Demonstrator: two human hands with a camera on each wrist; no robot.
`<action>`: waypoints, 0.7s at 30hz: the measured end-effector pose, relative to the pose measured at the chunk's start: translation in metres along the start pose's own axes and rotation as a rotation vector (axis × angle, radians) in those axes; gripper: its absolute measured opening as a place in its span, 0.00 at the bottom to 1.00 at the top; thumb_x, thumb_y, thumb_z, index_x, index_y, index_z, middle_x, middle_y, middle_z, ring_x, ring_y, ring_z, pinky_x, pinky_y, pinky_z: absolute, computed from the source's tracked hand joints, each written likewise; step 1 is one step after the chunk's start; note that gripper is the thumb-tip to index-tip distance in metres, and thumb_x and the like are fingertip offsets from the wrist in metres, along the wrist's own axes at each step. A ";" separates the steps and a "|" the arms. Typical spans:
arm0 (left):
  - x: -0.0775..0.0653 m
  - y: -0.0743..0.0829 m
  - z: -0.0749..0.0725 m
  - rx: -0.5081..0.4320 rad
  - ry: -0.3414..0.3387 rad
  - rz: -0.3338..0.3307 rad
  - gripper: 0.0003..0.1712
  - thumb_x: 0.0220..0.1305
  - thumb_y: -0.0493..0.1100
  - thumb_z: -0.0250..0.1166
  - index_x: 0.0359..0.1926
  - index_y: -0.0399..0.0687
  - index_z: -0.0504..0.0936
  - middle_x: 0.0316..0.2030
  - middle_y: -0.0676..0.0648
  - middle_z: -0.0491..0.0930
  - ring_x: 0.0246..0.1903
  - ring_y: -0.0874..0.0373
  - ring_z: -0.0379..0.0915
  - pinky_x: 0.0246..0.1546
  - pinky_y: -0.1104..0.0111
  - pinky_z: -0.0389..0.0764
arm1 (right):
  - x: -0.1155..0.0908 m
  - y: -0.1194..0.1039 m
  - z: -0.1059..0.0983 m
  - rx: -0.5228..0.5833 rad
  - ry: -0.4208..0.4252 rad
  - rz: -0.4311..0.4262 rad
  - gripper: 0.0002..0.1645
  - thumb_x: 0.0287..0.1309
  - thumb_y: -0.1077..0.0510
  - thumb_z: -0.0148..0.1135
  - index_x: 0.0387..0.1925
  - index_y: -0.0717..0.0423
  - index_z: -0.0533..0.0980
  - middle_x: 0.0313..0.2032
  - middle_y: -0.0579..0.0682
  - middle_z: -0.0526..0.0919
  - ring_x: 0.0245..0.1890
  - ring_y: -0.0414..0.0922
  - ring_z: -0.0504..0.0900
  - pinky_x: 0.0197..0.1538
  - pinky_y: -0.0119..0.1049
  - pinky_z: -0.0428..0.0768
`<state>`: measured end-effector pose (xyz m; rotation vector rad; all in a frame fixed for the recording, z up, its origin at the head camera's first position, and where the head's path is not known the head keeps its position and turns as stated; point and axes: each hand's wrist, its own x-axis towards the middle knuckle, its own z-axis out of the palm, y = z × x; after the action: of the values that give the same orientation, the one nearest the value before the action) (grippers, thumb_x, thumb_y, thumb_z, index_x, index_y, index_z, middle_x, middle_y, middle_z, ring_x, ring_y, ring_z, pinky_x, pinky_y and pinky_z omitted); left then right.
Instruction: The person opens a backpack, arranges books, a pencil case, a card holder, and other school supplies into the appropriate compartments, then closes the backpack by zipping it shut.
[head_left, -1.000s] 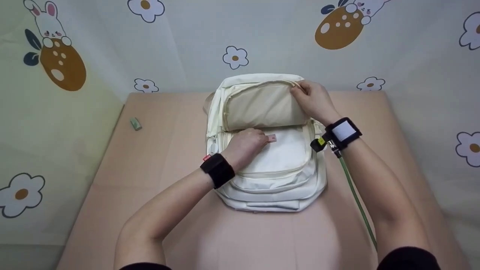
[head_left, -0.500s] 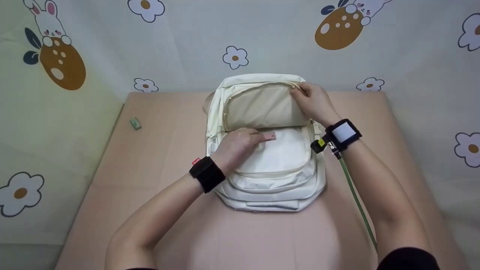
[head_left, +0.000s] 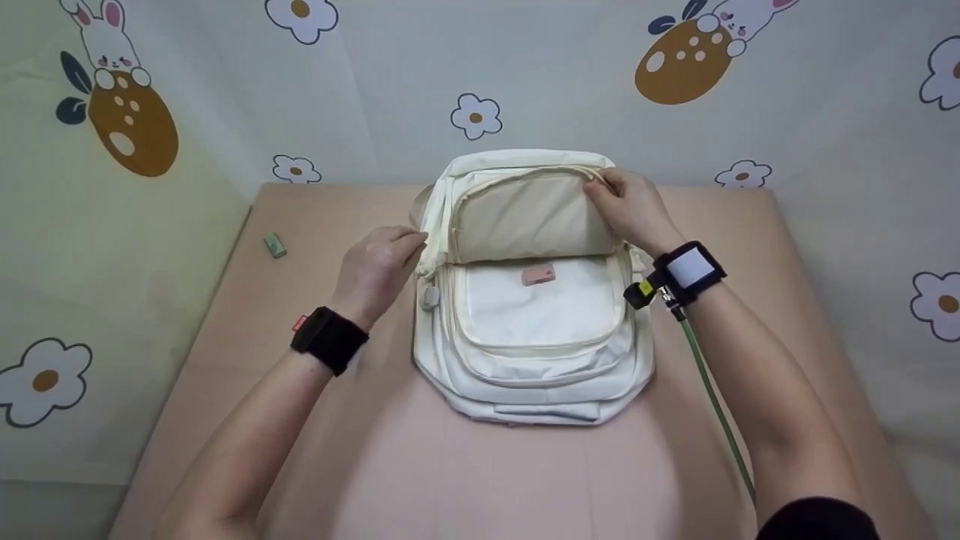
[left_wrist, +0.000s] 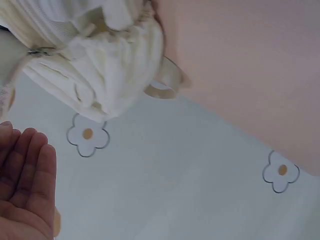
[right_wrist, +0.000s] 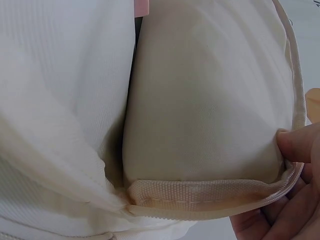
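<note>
A cream-white backpack (head_left: 540, 315) lies on the table with its front pocket unzipped and the beige-lined flap (head_left: 536, 214) raised. My right hand (head_left: 636, 210) pinches the flap's zipped edge at the upper right, thumb on the lining in the right wrist view. Within the pocket, just below the flap's fold, lies a small pink block (head_left: 538, 274) that looks like an eraser; only its end shows in the right wrist view. My left hand (head_left: 379, 274) is beside the bag's left side. In the left wrist view its fingers (left_wrist: 37, 172) are loosely extended and hold nothing.
A small green block (head_left: 274, 245), also eraser-like, lies at the far left of the table (head_left: 315, 420). A patterned cloth (head_left: 405, 82) hangs behind and at both sides. From the right wrist's camera a green cable (head_left: 716, 397) runs along the forearm.
My left hand has let go of the pink block in the pocket and moved left, out of the backpack. My right hand still holds the flap up in the same place.
</note>
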<state>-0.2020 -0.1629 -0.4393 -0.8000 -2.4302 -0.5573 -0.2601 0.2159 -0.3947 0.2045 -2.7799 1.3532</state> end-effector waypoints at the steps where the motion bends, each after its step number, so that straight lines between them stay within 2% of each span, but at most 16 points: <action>1: -0.002 -0.007 -0.002 0.008 -0.006 -0.026 0.11 0.67 0.32 0.68 0.49 0.39 0.88 0.43 0.41 0.87 0.43 0.45 0.83 0.44 0.58 0.85 | 0.000 0.000 0.000 0.000 0.000 0.004 0.17 0.74 0.45 0.56 0.39 0.55 0.76 0.29 0.52 0.71 0.31 0.47 0.72 0.35 0.40 0.75; 7: -0.015 -0.049 -0.010 0.068 -0.049 -0.216 0.10 0.68 0.32 0.67 0.49 0.35 0.87 0.44 0.37 0.86 0.44 0.42 0.84 0.46 0.54 0.84 | 0.000 0.002 -0.001 0.002 0.004 0.020 0.18 0.74 0.44 0.56 0.35 0.54 0.74 0.28 0.50 0.69 0.29 0.46 0.72 0.33 0.39 0.75; 15: -0.043 -0.101 -0.019 0.137 -0.109 -0.483 0.10 0.72 0.33 0.61 0.48 0.31 0.85 0.44 0.33 0.84 0.45 0.36 0.81 0.48 0.45 0.80 | -0.001 0.002 0.000 -0.012 0.010 0.009 0.19 0.74 0.44 0.56 0.33 0.53 0.73 0.26 0.49 0.67 0.28 0.46 0.70 0.32 0.39 0.72; 18: -0.053 -0.115 -0.024 0.168 -0.144 -0.559 0.12 0.73 0.34 0.60 0.49 0.30 0.84 0.46 0.31 0.83 0.47 0.34 0.79 0.48 0.44 0.79 | -0.001 0.001 0.000 -0.016 0.016 0.001 0.19 0.73 0.44 0.56 0.32 0.53 0.72 0.26 0.49 0.66 0.28 0.46 0.69 0.32 0.39 0.71; 21: -0.064 -0.129 -0.028 0.187 -0.173 -0.600 0.12 0.72 0.34 0.59 0.49 0.29 0.84 0.46 0.29 0.82 0.47 0.32 0.78 0.47 0.43 0.78 | -0.002 0.001 0.000 -0.012 0.017 -0.001 0.18 0.73 0.44 0.57 0.32 0.53 0.72 0.25 0.49 0.66 0.27 0.45 0.69 0.32 0.39 0.71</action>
<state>-0.2300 -0.3001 -0.4824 -0.0265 -2.8306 -0.4740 -0.2587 0.2162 -0.3959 0.1930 -2.7731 1.3312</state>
